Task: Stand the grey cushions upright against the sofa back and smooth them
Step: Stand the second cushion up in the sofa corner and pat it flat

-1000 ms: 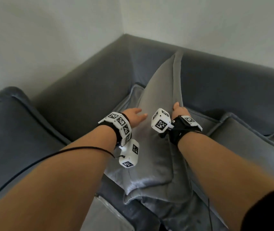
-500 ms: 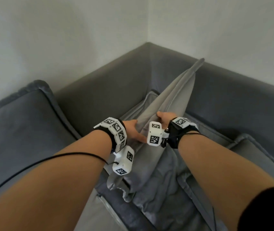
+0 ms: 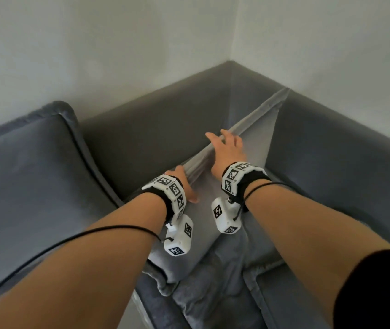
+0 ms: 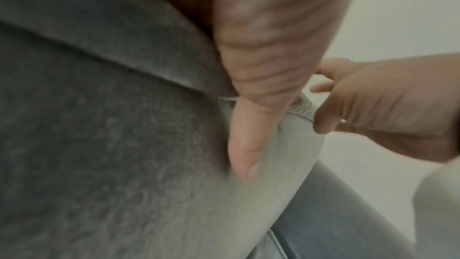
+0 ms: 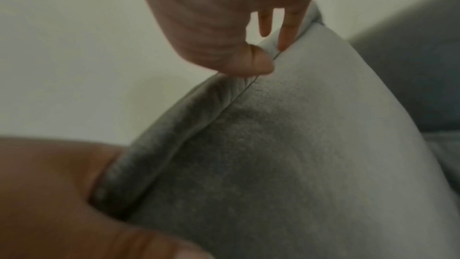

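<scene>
Grey cushion [image 3: 260, 138]: top edge runs from lower centre to upper right of frame | right hand [image 3: 227, 148]: farther up the edge, fingers [image 3: 211, 136] straight, resting on it | left hand [image 3: 184, 185]: lower, gripping the edge, thumb on face.

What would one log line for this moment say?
cushion on edge in sofa corner | left hand holds top edge | right hand flat farther along it

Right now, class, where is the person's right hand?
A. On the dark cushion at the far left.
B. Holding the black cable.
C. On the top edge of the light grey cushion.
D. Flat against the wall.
C: the right hand lies with fingers spread along the top edge of the light grey cushion, which leans into the corner of the sofa.
</scene>
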Available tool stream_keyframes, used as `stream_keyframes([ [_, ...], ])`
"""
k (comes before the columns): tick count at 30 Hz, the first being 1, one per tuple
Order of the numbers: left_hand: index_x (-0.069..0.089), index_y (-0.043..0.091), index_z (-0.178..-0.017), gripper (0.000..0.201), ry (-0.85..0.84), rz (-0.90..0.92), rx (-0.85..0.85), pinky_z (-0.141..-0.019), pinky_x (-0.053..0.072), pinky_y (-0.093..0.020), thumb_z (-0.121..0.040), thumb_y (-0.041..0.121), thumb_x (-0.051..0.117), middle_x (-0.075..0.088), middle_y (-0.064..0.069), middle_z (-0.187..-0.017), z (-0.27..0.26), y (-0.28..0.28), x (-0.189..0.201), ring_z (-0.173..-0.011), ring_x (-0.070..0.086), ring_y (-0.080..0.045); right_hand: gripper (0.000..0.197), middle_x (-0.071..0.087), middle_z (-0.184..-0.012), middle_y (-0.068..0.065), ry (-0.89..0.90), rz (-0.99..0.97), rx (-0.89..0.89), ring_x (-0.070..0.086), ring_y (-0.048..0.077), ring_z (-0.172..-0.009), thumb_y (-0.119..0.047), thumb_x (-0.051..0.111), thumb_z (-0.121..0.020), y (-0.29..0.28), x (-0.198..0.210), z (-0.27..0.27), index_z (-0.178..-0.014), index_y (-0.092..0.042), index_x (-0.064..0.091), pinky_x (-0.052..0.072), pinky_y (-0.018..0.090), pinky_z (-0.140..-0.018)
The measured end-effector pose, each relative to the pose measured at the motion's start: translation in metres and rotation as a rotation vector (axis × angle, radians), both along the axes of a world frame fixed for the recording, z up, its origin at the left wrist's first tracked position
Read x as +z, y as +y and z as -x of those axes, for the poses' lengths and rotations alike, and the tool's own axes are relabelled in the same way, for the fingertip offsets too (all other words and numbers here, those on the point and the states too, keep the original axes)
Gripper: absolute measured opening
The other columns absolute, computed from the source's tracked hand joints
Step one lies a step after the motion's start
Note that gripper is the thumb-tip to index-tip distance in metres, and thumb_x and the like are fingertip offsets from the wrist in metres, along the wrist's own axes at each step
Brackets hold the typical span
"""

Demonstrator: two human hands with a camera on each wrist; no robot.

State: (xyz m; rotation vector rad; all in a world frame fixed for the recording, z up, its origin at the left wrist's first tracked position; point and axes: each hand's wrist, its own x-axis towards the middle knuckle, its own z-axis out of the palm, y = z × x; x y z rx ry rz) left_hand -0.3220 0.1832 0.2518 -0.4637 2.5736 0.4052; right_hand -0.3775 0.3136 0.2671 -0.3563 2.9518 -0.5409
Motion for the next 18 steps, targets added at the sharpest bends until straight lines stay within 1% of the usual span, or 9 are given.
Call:
stream_keyframes([
  [2, 0.035, 0.016, -0.136, 0.099, 0.012, 0.021, 0.044, -0.100, 0.047, -0.050, -0.057, 0.047, 0.085, 0.050, -0.012, -0.134, 0.004, 0.001, -0.005, -0.122, 0.052, -0.036, 0.076, 0.001, -0.161, -0.001, -0.058, -0.195, 0.154, -0.010, 0.035, -0.147, -0.002, 0.056, -0.078, -0.004, -0.005, 0.011, -0.142, -0.036, 0.034, 0.013, 0.051, -0.118],
  [5, 0.039, 0.015, -0.128, 0.096, 0.043, 0.028, 0.080, -0.098, 0.047, -0.050, -0.052, 0.047, 0.088, 0.053, -0.009, -0.129, 0.008, 0.006, -0.010, -0.119, 0.053, -0.034, 0.070, 0.010, -0.160, -0.002, -0.087, -0.325, 0.233, -0.015, 0.033, -0.147, 0.003, 0.057, -0.075, -0.010, -0.009, 0.020, -0.135, -0.026, 0.039, 0.000, 0.065, -0.113],
  [6, 0.040, 0.015, -0.127, 0.094, 0.051, 0.037, 0.082, -0.098, 0.048, -0.048, -0.053, 0.047, 0.088, 0.054, -0.008, -0.127, 0.010, 0.008, -0.011, -0.119, 0.054, -0.032, 0.067, 0.017, -0.158, -0.001, -0.105, -0.324, 0.232, -0.012, 0.032, -0.148, 0.005, 0.055, -0.076, -0.011, -0.008, 0.021, -0.134, -0.023, 0.038, 0.003, 0.069, -0.110],
  [8, 0.043, 0.014, -0.126, 0.085, 0.067, 0.065, 0.070, -0.095, 0.049, -0.044, -0.058, 0.044, 0.086, 0.055, -0.007, -0.125, 0.013, 0.011, -0.016, -0.118, 0.055, -0.030, 0.058, 0.028, -0.150, 0.002, -0.166, -0.301, 0.230, 0.000, 0.030, -0.147, 0.001, 0.055, -0.081, -0.009, -0.007, 0.026, -0.132, -0.019, 0.038, 0.022, 0.071, -0.105],
  [10, 0.048, 0.013, -0.123, 0.072, 0.086, 0.077, 0.045, -0.092, 0.051, -0.040, -0.065, 0.037, 0.082, 0.056, -0.008, -0.124, 0.017, 0.014, -0.019, -0.116, 0.056, -0.029, 0.058, 0.034, -0.143, 0.003, -0.178, -0.303, 0.232, 0.016, 0.028, -0.141, -0.004, 0.061, -0.080, -0.004, -0.010, 0.029, -0.131, -0.019, 0.037, 0.038, 0.061, -0.097],
  [11, 0.050, 0.013, -0.122, 0.065, 0.091, 0.076, 0.037, -0.091, 0.050, -0.039, -0.068, 0.035, 0.080, 0.057, -0.008, -0.123, 0.019, 0.015, -0.021, -0.115, 0.057, -0.028, 0.063, 0.034, -0.140, 0.002, -0.173, -0.317, 0.234, 0.021, 0.027, -0.136, -0.005, 0.064, -0.077, 0.000, -0.012, 0.031, -0.132, -0.020, 0.036, 0.042, 0.057, -0.093],
  [14, 0.054, 0.015, -0.114, 0.051, 0.089, 0.048, 0.019, -0.086, 0.052, -0.039, -0.071, 0.030, 0.076, 0.061, -0.007, -0.116, 0.023, 0.020, -0.025, -0.108, 0.059, -0.029, 0.082, 0.032, -0.137, 0.000, -0.204, -0.378, 0.236, 0.022, 0.028, -0.133, -0.005, 0.073, -0.070, 0.010, -0.019, 0.033, -0.137, -0.027, 0.032, 0.041, 0.056, -0.090],
  [15, 0.054, 0.015, -0.112, 0.049, 0.084, 0.037, 0.019, -0.085, 0.052, -0.038, -0.070, 0.029, 0.076, 0.061, -0.007, -0.113, 0.024, 0.020, -0.026, -0.106, 0.060, -0.029, 0.082, 0.032, -0.136, 0.000, -0.214, -0.401, 0.234, 0.021, 0.029, -0.132, -0.007, 0.075, -0.069, 0.011, -0.020, 0.033, -0.137, -0.029, 0.033, 0.041, 0.057, -0.090],
  [18, 0.056, 0.017, -0.104, 0.044, 0.062, -0.009, 0.015, -0.081, 0.055, -0.037, -0.067, 0.025, 0.078, 0.064, -0.006, -0.107, 0.029, 0.021, -0.025, -0.097, 0.064, -0.029, 0.054, 0.042, -0.130, 0.001, -0.150, -0.448, 0.232, 0.028, 0.029, -0.129, -0.013, 0.067, -0.078, 0.017, -0.023, 0.033, -0.126, -0.025, 0.046, 0.039, 0.058, -0.088],
])
